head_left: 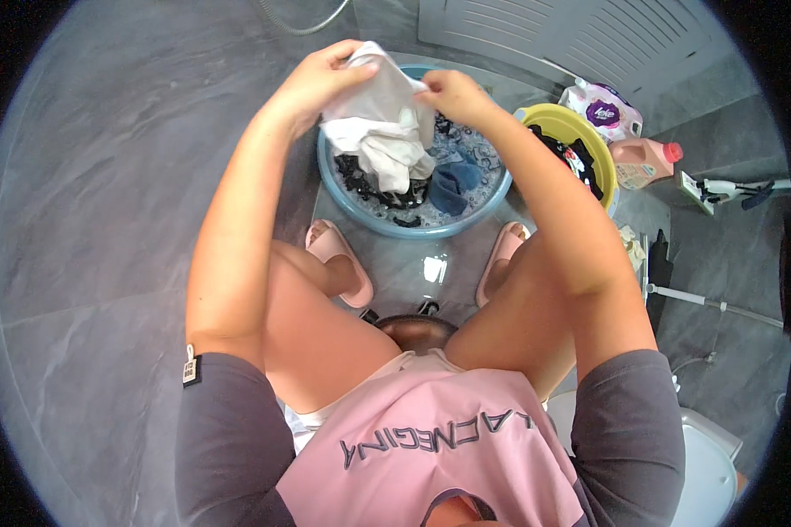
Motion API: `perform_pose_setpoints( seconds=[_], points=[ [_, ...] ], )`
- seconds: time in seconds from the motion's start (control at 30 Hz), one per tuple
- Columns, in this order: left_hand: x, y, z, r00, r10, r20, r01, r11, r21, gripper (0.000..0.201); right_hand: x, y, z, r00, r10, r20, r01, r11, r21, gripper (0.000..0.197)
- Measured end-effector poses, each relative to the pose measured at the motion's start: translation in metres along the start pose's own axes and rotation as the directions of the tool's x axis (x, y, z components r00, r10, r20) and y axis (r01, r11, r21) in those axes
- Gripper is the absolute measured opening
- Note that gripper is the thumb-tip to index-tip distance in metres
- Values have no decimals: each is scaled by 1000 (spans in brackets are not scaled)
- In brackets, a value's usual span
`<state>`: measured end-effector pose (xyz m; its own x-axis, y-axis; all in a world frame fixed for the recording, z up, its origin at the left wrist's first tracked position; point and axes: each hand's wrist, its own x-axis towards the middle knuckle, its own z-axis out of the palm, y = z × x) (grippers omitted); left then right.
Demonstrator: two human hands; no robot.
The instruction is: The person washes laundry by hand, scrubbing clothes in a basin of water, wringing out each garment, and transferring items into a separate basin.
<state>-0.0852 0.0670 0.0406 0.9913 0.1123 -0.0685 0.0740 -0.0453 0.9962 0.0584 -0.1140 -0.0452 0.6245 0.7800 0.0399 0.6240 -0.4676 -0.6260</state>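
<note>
A white cloth garment (382, 145) is stretched between my hands above a blue basin (404, 230). My left hand (325, 83) grips its upper left part, with the thumb pressed over the fabric. My right hand (455, 95) pinches the edge on the other side. The garment's lower folds hang bunched over the basin; whether they touch the water is hard to tell. In the sudsy water lie a blue cloth (453, 186) and dark, wet clothing (360, 180).
Right of the basin stands a yellow tub (605, 162) with dark clothes in it. Beyond it are a pink jug with a red cap (646, 162) and a white and purple package (602, 110). My slippered feet flank the near side of the basin. A toilet (707, 465) stands at lower right.
</note>
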Motion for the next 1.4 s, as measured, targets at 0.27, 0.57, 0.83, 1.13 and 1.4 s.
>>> perform_pose_setpoints(
  seconds=[0.27, 0.57, 0.83, 1.13, 1.4],
  points=[
    [17, -33, -35, 975, 16, -222, 207, 299, 932, 32, 1, 16, -39, 962, 273, 14, -110, 340, 934, 16],
    [36, -94, -67, 931, -163, -326, 365, 417, 833, 37, -14, 13, -53, 963, 258, -72, -207, 888, 411, 48],
    [37, -100, -54, 794, -597, -113, 561, 792, -242, 28, -31, 61, -53, 921, 317, -226, -377, 869, -320, 43],
    [24, -35, -12, 943, -328, -61, 143, 563, -814, 31, -15, 59, -63, 823, 529, 208, -207, -63, 976, 29],
    [46, -85, 3, 862, -434, -262, 266, 827, -495, 33, 3, 51, -21, 763, 603, 233, -366, 107, 924, 45]
  ],
)
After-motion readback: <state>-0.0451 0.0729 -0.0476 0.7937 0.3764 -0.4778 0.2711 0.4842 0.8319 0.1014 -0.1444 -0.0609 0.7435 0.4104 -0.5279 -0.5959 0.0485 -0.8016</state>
